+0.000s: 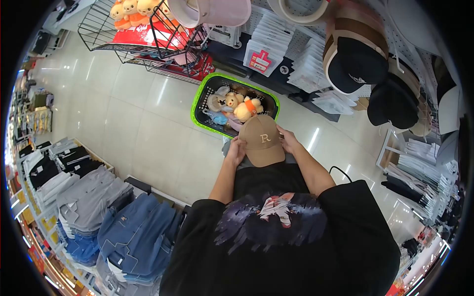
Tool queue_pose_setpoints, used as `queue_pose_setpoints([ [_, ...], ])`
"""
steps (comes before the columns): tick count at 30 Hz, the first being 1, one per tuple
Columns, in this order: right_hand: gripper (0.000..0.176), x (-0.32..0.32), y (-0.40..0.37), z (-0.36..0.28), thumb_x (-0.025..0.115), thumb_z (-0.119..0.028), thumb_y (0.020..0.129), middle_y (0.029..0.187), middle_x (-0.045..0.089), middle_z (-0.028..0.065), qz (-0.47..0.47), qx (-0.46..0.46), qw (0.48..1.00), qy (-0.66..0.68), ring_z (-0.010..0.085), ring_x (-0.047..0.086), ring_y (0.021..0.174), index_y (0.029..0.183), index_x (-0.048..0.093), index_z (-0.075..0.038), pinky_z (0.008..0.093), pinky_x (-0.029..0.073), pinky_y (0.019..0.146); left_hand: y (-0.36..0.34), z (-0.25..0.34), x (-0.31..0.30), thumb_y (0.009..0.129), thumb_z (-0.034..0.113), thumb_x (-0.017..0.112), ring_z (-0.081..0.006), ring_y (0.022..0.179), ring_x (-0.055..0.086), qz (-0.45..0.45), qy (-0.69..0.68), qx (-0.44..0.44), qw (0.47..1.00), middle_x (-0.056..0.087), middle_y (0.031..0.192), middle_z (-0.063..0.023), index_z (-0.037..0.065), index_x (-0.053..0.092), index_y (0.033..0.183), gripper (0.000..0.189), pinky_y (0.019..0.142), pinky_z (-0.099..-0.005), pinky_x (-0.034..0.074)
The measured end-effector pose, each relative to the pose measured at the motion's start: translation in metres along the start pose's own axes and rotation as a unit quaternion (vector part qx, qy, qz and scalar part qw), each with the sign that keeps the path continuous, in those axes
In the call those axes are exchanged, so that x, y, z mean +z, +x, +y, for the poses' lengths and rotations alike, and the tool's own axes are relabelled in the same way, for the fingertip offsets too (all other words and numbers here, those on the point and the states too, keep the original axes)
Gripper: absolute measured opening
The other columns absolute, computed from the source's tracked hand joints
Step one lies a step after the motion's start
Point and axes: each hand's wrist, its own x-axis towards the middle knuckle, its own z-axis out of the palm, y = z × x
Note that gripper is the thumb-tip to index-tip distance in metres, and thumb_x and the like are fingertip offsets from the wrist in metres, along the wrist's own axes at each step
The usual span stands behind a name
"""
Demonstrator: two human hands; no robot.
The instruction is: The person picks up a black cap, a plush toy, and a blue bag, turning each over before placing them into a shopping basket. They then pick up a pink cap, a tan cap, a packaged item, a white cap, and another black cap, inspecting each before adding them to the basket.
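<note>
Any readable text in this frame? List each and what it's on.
"R": front of the tan cap, held by left hand and right hand.
Red tag: print too small to read.
Black cap: white logo, blurred.
Red sign: unreadable.

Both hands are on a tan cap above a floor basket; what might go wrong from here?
The left hand and right hand grip the tan fabric baseball cap with a white R only at its sides; a slip would probably drop it onto the plush toys in the green-rimmed black plastic basket. That basket sits on the floor close ahead, so a step forward may trip on it.
</note>
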Motion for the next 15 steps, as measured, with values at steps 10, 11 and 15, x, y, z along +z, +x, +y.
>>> queue_pose_setpoints([
  [10, 0.057, 0.057, 0.055, 0.054, 0.069, -0.035, 0.085, 0.117, 0.060, 0.0137, 0.065, -0.082, 0.987, -0.121, 0.0196, 0.058, 0.108, 0.125, 0.053, 0.002, 0.0323, 0.048, 0.089, 0.037, 0.041, -0.026, 0.075, -0.013, 0.051, -0.0290, 0.111, 0.053, 0.025, 0.131, 0.015, 0.991, 0.045, 0.128, -0.0124, 0.013, 0.028, 0.135, 0.069, 0.095, -0.0424, 0.046],
  [11, 0.057, 0.065, 0.058, 0.052, 0.069, -0.035, 0.085, 0.117, 0.060, 0.0137, 0.070, -0.087, 0.986, -0.121, 0.0196, 0.058, 0.108, 0.125, 0.053, 0.002, 0.0323, 0.048, 0.089, 0.052, 0.045, -0.033, 0.075, -0.013, 0.052, -0.0295, 0.115, 0.052, 0.019, 0.139, 0.017, 0.990, 0.043, 0.131, -0.0127, 0.013, 0.025, 0.138, 0.073, 0.096, -0.0429, 0.045],
  [15, 0.068, 0.083, 0.083, 0.075, 0.067, -0.042, 0.084, 0.123, 0.057, 0.0131, 0.098, -0.094, 0.985, -0.104, 0.0203, 0.054, 0.115, 0.132, 0.048, 0.003, 0.0304, 0.041, 0.098, 0.084, 0.058, -0.048, 0.079, -0.008, 0.056, -0.0294, 0.121, 0.048, 0.046, 0.228, -0.010, 0.973, 0.040, 0.138, -0.0141, 0.013, 0.016, 0.147, 0.081, 0.098, -0.0419, 0.043],
])
